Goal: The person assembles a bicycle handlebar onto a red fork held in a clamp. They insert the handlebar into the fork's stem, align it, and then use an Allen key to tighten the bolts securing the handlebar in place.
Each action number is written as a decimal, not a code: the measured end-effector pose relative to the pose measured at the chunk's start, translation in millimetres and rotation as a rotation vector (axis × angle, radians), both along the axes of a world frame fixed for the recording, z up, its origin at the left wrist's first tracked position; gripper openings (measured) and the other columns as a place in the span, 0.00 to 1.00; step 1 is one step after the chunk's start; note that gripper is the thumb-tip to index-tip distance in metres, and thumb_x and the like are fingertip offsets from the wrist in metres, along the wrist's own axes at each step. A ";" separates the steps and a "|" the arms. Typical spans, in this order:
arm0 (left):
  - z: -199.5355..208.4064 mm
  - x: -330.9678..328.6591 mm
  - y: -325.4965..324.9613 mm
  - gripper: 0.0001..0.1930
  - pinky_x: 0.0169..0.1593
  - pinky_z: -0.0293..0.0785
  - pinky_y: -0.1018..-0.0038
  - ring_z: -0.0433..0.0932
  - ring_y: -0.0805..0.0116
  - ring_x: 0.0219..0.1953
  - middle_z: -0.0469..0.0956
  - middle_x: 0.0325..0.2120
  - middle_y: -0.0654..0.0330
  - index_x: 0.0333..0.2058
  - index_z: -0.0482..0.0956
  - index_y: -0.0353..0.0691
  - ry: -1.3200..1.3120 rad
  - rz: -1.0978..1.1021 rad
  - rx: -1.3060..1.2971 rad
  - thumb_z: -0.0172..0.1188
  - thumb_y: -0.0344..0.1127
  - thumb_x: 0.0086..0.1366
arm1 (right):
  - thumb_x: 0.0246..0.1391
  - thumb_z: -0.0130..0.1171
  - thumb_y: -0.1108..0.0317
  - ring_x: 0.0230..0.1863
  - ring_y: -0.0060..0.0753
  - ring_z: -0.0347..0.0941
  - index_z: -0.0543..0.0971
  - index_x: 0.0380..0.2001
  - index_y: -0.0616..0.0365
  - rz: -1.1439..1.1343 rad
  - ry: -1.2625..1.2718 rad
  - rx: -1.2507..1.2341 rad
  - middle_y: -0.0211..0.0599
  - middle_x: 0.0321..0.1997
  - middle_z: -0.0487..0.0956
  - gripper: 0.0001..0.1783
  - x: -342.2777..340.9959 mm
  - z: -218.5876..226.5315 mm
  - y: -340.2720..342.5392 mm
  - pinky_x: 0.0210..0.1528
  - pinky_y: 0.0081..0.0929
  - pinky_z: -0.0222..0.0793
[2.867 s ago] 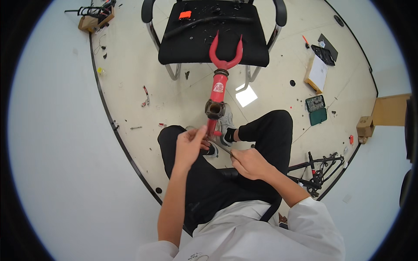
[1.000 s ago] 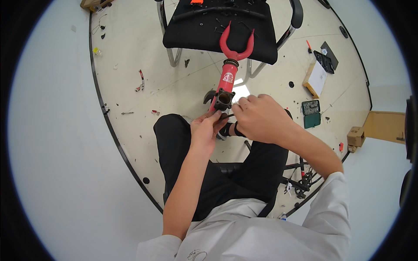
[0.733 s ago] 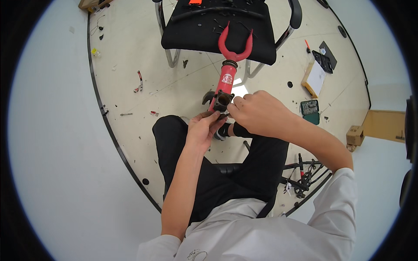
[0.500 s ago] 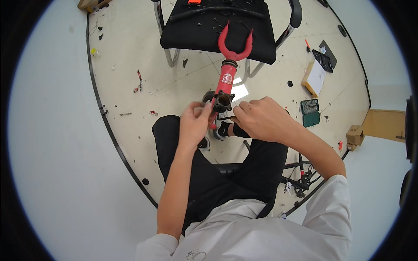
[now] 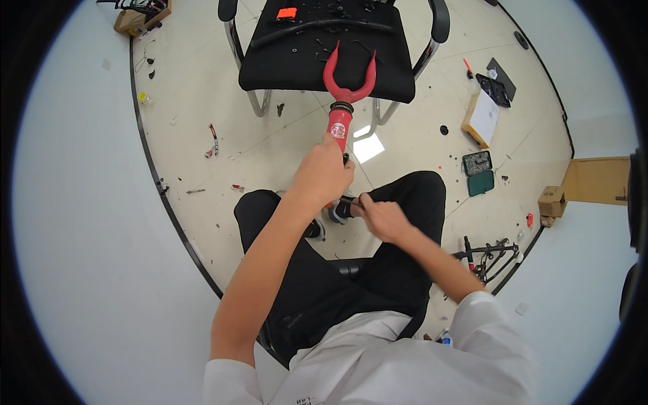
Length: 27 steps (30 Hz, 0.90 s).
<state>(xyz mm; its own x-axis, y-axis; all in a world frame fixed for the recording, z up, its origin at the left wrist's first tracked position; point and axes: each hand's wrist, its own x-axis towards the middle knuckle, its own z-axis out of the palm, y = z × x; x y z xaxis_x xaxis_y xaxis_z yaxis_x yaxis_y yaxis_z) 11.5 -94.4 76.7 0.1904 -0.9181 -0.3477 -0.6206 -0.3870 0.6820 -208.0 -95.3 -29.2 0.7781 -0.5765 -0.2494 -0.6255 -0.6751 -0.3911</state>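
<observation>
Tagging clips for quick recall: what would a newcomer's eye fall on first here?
The red fork, upper centre, partly seen against the black chair and gripped lower down by the left hand. Lower right of it, the right hand holds a thin dark tool. Then the small bright orange object on the chair stands out.

Makeshift bike workshop: red fork, black frame, green case, loose parts on tiled floor.

over there a green case lies open near a white-topped box, a cardboard box by the wall.
</observation>
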 end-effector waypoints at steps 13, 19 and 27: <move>-2.7 -6.4 -4.4 0.26 0.43 0.79 0.55 0.82 0.40 0.38 0.80 0.34 0.35 0.47 0.66 0.20 -0.125 -0.068 0.044 0.58 0.41 0.64 | 0.66 0.50 0.55 0.15 0.24 0.57 0.66 0.22 0.52 -0.944 -1.037 1.249 0.26 0.15 0.63 0.19 211.4 -114.3 86.8 0.19 0.24 0.57; 16.5 7.4 -15.3 0.26 0.44 0.78 0.57 0.82 0.46 0.38 0.82 0.34 0.43 0.42 0.77 0.28 -0.391 -0.341 0.192 0.54 0.52 0.66 | 0.67 0.43 0.59 0.13 0.23 0.50 0.62 0.20 0.50 -1.238 -1.194 2.068 0.25 0.14 0.61 0.19 231.6 22.0 77.2 0.16 0.21 0.48; -6.0 30.2 -37.1 0.26 0.41 0.76 0.57 0.81 0.46 0.34 0.82 0.31 0.44 0.32 0.83 0.33 -0.337 -0.598 0.238 0.57 0.55 0.64 | 0.68 0.45 0.51 0.13 0.21 0.49 0.64 0.20 0.48 -0.728 -1.166 2.508 0.24 0.14 0.57 0.22 174.5 99.9 43.0 0.15 0.21 0.45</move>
